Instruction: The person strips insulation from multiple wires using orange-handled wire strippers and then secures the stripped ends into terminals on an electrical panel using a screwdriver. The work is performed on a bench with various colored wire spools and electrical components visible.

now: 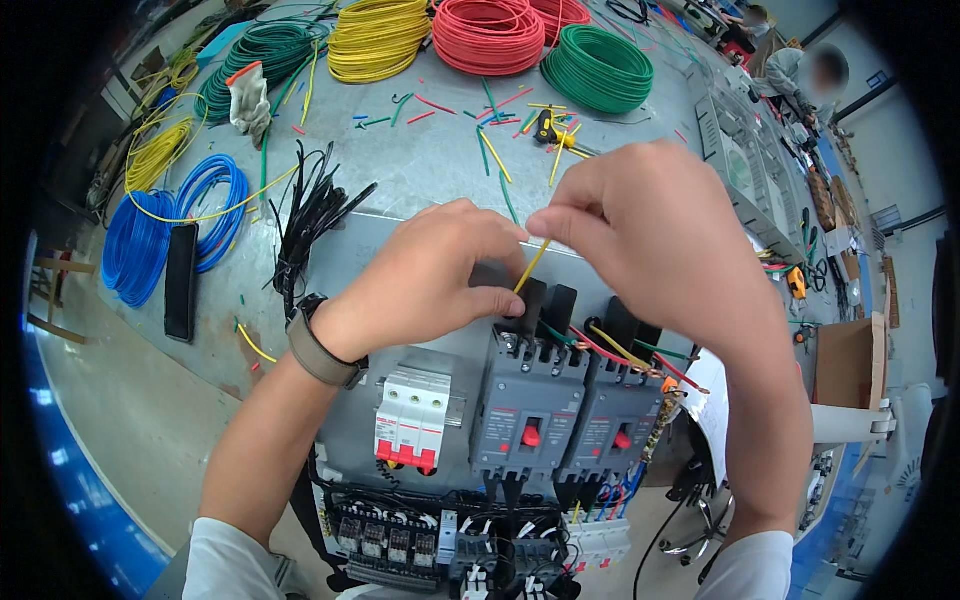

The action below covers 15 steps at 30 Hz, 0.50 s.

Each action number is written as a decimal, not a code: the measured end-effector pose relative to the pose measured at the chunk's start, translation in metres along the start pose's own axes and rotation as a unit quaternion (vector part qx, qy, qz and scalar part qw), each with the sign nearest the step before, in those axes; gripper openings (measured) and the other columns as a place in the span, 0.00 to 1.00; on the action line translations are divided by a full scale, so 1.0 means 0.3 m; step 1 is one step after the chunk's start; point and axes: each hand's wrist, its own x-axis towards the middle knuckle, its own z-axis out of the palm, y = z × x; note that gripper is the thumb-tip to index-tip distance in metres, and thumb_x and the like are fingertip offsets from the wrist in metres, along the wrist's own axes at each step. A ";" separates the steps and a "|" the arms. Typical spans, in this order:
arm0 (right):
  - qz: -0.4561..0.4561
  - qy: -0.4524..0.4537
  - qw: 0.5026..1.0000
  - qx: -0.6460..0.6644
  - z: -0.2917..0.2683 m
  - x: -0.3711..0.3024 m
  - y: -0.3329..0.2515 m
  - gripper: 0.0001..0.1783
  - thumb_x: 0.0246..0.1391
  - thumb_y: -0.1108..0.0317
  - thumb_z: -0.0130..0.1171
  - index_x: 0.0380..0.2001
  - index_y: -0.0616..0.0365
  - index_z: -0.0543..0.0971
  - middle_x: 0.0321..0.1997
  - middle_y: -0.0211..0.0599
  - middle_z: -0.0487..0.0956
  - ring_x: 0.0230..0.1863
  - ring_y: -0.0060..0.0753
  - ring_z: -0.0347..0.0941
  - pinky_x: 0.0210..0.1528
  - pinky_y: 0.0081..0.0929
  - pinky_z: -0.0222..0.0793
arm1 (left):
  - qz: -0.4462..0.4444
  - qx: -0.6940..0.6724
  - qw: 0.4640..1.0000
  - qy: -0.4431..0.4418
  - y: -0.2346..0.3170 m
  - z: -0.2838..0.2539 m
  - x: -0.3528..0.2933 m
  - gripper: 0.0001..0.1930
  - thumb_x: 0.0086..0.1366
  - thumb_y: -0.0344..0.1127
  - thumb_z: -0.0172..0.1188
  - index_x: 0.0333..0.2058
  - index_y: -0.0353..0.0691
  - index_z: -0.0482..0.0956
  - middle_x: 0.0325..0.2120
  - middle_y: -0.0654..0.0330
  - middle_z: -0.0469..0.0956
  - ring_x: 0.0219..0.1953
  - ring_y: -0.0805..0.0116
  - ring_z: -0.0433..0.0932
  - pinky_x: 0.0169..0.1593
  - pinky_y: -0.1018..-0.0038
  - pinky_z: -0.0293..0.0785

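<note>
A short yellow wire point(533, 266) slants above the left grey circuit breaker point(528, 415). Its upper end is pinched between the thumb and fingers of my right hand point(655, 235). At its lower end, my left hand point(425, 275) closes thumb and forefinger around it, beside a black upright barrier point(534, 302) on the breaker's top. The second grey circuit breaker point(612, 425) stands to the right. Red, green and yellow wires point(625, 352) with bare copper ends stick out from the tops of the breakers. A white miniature breaker point(412, 415) with red switches is mounted to the left.
Coiled yellow wire point(378, 38), red wire point(489, 35) and green wire point(598, 68) lie at the back among cut scraps. Black cable ties point(305, 225), a phone point(181, 283) and blue coils point(148, 245) are at left. A person point(795, 80) works far right.
</note>
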 end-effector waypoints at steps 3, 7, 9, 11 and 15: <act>0.024 -0.015 1.000 0.009 0.004 0.019 0.010 0.12 0.57 0.63 0.70 0.30 0.62 0.88 0.19 0.46 0.77 0.20 0.47 0.73 0.27 0.40 0.67 | -0.066 -0.032 0.995 0.064 0.002 0.031 0.004 0.21 0.54 0.39 0.78 0.46 0.39 0.85 0.42 0.52 0.84 0.47 0.47 0.79 0.51 0.56 0.74; 0.033 -0.020 0.999 0.010 -0.007 0.003 -0.015 0.11 0.56 0.64 0.71 0.30 0.63 0.89 0.18 0.46 0.77 0.19 0.43 0.73 0.27 0.39 0.67 | -0.121 -0.013 0.993 -0.003 0.029 -0.010 0.035 0.25 0.53 0.38 0.79 0.49 0.36 0.85 0.39 0.47 0.84 0.44 0.44 0.80 0.50 0.55 0.75; 0.056 -0.035 0.998 0.020 -0.019 -0.003 -0.049 0.11 0.54 0.65 0.73 0.29 0.63 0.88 0.19 0.46 0.79 0.20 0.43 0.74 0.28 0.38 0.69 | -0.093 -0.013 0.994 0.051 0.009 0.022 0.017 0.25 0.53 0.38 0.79 0.49 0.36 0.86 0.36 0.46 0.84 0.43 0.44 0.81 0.50 0.55 0.76; 0.055 -0.037 0.997 0.046 -0.017 -0.012 -0.068 0.10 0.52 0.65 0.75 0.29 0.63 0.88 0.19 0.45 0.80 0.21 0.43 0.76 0.30 0.36 0.72 | -0.082 -0.011 0.994 0.076 -0.011 0.048 0.015 0.21 0.53 0.38 0.78 0.46 0.37 0.87 0.35 0.46 0.85 0.42 0.44 0.81 0.49 0.55 0.76; 0.011 -0.061 0.992 0.114 0.039 -0.045 -0.044 0.13 0.53 0.61 0.73 0.26 0.61 0.88 0.21 0.47 0.81 0.25 0.51 0.79 0.33 0.42 0.75 | -0.120 0.012 0.989 0.087 0.008 0.062 0.033 0.19 0.54 0.38 0.75 0.45 0.40 0.90 0.39 0.49 0.88 0.47 0.48 0.83 0.54 0.55 0.77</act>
